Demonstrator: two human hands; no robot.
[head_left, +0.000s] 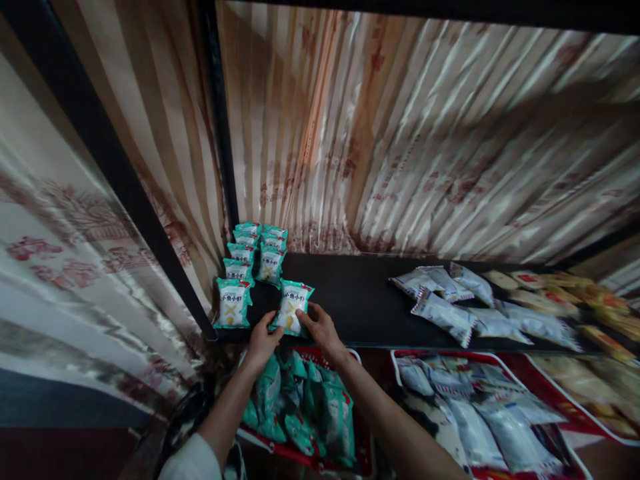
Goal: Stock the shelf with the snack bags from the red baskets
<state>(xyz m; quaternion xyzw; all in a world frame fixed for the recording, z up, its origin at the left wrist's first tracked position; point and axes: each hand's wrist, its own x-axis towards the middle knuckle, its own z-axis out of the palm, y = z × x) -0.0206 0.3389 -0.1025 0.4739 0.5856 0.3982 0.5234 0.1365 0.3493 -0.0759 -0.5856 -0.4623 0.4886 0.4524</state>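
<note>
A teal and white snack bag [291, 311] is held upright between both hands at the front edge of the black shelf [345, 300]. My left hand [264, 339] grips its lower left corner, and my right hand [323, 327] pinches the right side with the thumb across its front. Left of it, a row of matching snack bags [233, 303] stands one behind another. A second, shorter row of the same bags [271, 263] is just behind the held one. Below my forearms sits a red basket [367, 427] full of more teal bags.
Silvery packets [445, 315] lie loosely on the shelf to the right, with yellowish packages [555, 293] beyond them. A red basket [500, 360] of silvery packets and another with yellowish goods [590, 387] stand below. Black posts [220, 113] and patterned curtains [400, 133] enclose the shelf.
</note>
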